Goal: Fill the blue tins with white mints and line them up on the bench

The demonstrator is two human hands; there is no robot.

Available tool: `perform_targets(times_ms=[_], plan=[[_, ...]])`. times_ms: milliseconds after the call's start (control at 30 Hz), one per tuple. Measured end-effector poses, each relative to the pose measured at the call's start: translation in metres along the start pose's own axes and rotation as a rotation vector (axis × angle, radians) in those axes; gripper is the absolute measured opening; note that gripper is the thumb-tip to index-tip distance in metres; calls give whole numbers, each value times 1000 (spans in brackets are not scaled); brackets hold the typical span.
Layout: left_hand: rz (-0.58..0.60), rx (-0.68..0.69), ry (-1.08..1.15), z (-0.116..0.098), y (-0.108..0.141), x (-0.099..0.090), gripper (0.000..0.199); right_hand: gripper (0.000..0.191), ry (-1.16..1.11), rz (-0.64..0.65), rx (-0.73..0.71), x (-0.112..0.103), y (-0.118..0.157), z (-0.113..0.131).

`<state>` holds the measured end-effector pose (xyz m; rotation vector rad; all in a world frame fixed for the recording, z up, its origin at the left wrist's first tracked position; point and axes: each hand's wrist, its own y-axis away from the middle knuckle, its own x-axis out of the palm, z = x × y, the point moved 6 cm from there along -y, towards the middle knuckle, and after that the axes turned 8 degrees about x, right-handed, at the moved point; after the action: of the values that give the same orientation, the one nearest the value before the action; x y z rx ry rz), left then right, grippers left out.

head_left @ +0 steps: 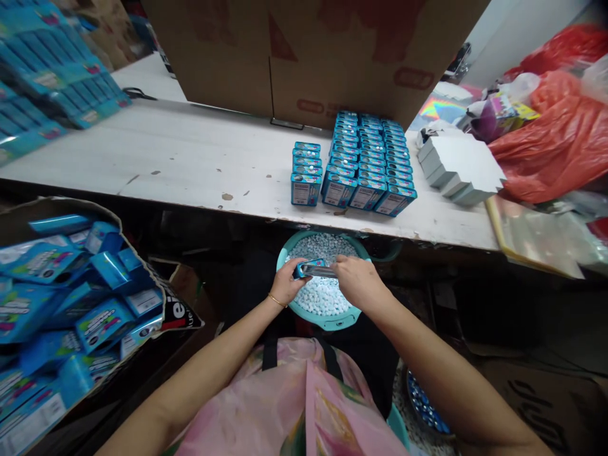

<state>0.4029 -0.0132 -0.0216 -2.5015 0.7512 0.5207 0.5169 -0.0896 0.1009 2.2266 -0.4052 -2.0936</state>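
Observation:
My left hand is closed around a small blue box, held tilted over a turquoise basin. My right hand is closed on a narrow, grey, metal-looking scoop, whose far end meets the mouth of the box. Small white pellets fill the basin beneath both hands. Straight ahead on the white table, similar blue boxes stand packed in rows, with a shorter row just left of them. A few white pellets lie on top of these boxes.
A large bag of loose blue boxes stands at my left. Blue boxes are stacked at the far left. A big cardboard carton stands behind the rows. White cartons and red plastic bags lie at the right.

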Motion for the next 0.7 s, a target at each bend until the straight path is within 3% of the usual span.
perform_targets(times_ms=[133,233,400,467,567,700], plan=[[9,8,36,1,1,-3,38,26,9,7,40,-9,7,-12],[-30,-26,87,5,6,-10,38,28,-18,12,98,-12,13,-35],[-79,-35,155,-7,3,-32,40,36,-55,-23,292,18,27,-82],[-113,-16,163,-18,-14,-47,40,35,-95,-23,333,39,32,-93],[-173,48,166,-31,-61,-70,41,33,-208,-20,351,69,35,-98],[-152,110,163,-26,-129,-81,42,34,-350,-40,363,91,30,-94]])
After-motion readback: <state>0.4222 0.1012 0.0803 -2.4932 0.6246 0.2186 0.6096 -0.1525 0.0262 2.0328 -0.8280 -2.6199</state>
